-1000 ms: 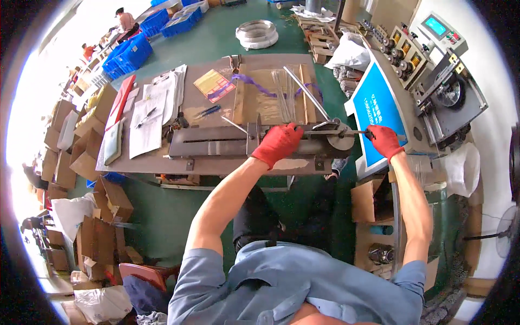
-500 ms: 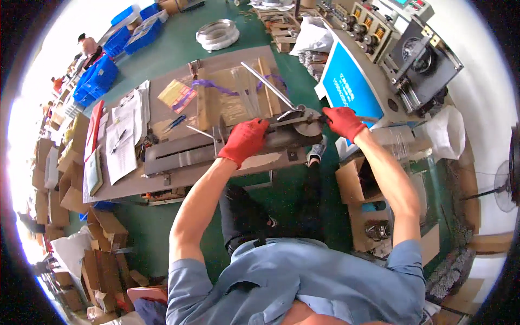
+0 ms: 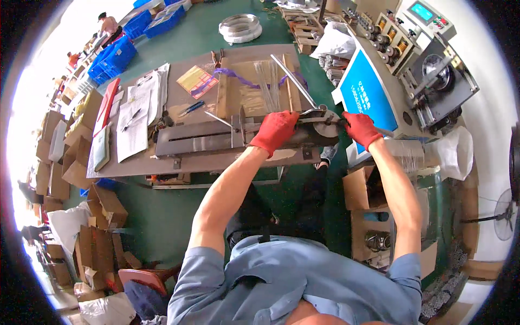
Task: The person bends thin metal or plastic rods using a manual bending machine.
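Observation:
My left hand point(image 3: 277, 131), in a red glove, is closed over the top of a long metal bending jig point(image 3: 197, 142) on the bench, left of its round disc point(image 3: 326, 129). What its fingers grip is hidden by the glove. My right hand point(image 3: 362, 130), also red-gloved, is closed at the disc's right side, and what it holds does not show clearly. A long pale metal lever point(image 3: 295, 81) slants from the disc toward the far side. An upright clamp point(image 3: 238, 130) with a thin rod point(image 3: 218, 121) stands on the jig left of my left hand.
On the bench point(image 3: 184, 65) lie papers point(image 3: 134, 122), blue-handled pliers point(image 3: 192, 108), a yellow-pink sheet point(image 3: 197, 81) and thin wires point(image 3: 266, 86) beside a purple strap. A blue-panelled machine point(image 3: 368, 89) stands close on the right. Cardboard boxes point(image 3: 105, 206) are at the left; other people sit far off.
My left hand has slid right along the jig, closer to the disc. My right hand stays beside the disc. The whole view has shifted slightly.

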